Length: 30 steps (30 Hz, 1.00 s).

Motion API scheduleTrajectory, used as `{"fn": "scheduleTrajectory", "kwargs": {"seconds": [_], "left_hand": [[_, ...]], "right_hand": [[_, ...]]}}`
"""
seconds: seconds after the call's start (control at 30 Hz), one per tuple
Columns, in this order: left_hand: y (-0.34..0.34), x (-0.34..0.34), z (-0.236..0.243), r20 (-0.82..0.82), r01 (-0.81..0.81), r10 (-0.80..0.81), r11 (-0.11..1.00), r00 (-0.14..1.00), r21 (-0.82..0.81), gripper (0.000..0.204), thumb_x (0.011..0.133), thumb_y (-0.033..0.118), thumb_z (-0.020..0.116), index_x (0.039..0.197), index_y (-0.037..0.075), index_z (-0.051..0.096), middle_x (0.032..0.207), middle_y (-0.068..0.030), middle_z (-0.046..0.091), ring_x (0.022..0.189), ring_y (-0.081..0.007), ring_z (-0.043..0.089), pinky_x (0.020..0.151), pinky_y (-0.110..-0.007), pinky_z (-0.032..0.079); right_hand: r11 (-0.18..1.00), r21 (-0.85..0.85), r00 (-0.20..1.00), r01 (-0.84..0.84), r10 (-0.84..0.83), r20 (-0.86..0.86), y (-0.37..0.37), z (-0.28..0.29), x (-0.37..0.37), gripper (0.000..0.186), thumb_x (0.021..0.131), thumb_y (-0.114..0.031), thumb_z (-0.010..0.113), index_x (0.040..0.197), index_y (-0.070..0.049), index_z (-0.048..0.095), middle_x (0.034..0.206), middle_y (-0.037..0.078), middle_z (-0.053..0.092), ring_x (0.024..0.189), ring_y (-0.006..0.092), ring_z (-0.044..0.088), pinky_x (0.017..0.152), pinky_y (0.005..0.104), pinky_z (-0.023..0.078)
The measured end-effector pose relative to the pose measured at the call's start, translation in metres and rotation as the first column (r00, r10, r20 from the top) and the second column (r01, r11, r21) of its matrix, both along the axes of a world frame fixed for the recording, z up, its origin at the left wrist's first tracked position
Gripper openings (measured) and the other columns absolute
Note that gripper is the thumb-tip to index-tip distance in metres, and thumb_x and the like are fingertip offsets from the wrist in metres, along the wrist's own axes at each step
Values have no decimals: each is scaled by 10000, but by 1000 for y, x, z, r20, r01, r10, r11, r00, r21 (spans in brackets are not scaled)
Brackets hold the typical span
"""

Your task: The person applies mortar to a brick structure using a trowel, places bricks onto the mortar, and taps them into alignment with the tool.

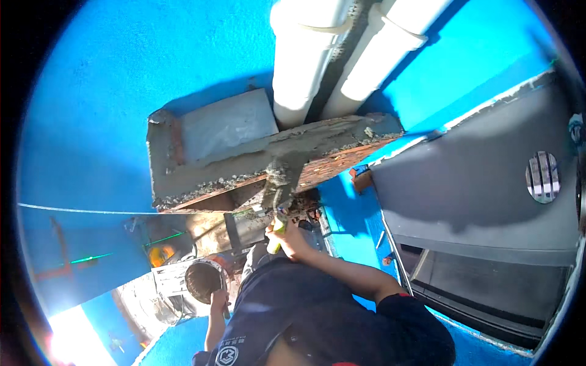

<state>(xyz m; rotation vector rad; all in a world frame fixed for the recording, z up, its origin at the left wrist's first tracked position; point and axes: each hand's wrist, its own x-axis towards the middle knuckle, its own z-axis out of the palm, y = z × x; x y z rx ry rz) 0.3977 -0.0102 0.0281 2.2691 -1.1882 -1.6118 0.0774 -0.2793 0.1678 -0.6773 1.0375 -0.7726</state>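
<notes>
My right hand (292, 241) is closed round the yellow-green handle of a trowel (278, 235). Its far end is at the front edge of a box-shaped brick ledge (213, 171), where wet grey mortar (282, 174) covers the blade, so its outline is hard to make out. Low on the left, my left hand (219, 300) is closed at the side of a bucket (224, 277), seemingly gripping its rim or handle. Grey mortar (202, 282) fills part of that bucket. Fresh mortar coats the ledge's top edge, and bare red brick (336, 163) shows on its front.
Two white pipes (305, 67) rise behind the ledge along a blue wall (152, 49). A grey panel (464, 183) with an oval opening stands at the right. A pale string (91, 209) runs leftward from the ledge. Below lies a yellow tool (161, 254) near green light lines.
</notes>
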Motion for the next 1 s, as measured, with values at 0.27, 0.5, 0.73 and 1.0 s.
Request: {"fn": "scheduleTrajectory", "kwargs": {"seconds": [0.27,0.5,0.73,1.0], "left_hand": [[13,-2,-16,29,30,-35,990,999,138,155,721,152,632,620,45,586,634,-109,570,497,-207,581,475,-347,510],[10,-17,-38,-97,-534,573,803,814,264,125,717,131,650,637,49,602,652,-89,582,551,-203,606,536,-340,527],[13,-20,-34,-114,-638,687,714,717,288,60,747,64,595,709,17,587,587,-77,545,454,-185,533,439,-367,503],[0,-52,-31,-7,-233,237,961,972,151,102,734,45,550,640,22,583,557,-71,543,445,-183,538,436,-352,498]], "right_hand": [[962,-273,995,-13,-14,-95,-59,125,-88,332,826,-100,714,1096,-54,525,936,49,609,800,181,611,722,330,515],[495,-603,290,-626,-570,-769,-124,141,-229,266,800,-124,704,995,-57,536,850,173,632,780,408,619,609,465,501],[566,-690,238,-451,-668,-705,-122,164,-226,266,873,-247,643,1014,-64,511,828,191,631,745,402,621,612,484,488],[717,-206,191,-666,-102,-976,-117,205,-252,391,891,-406,606,957,-22,577,808,262,641,758,447,627,653,524,484]]}}
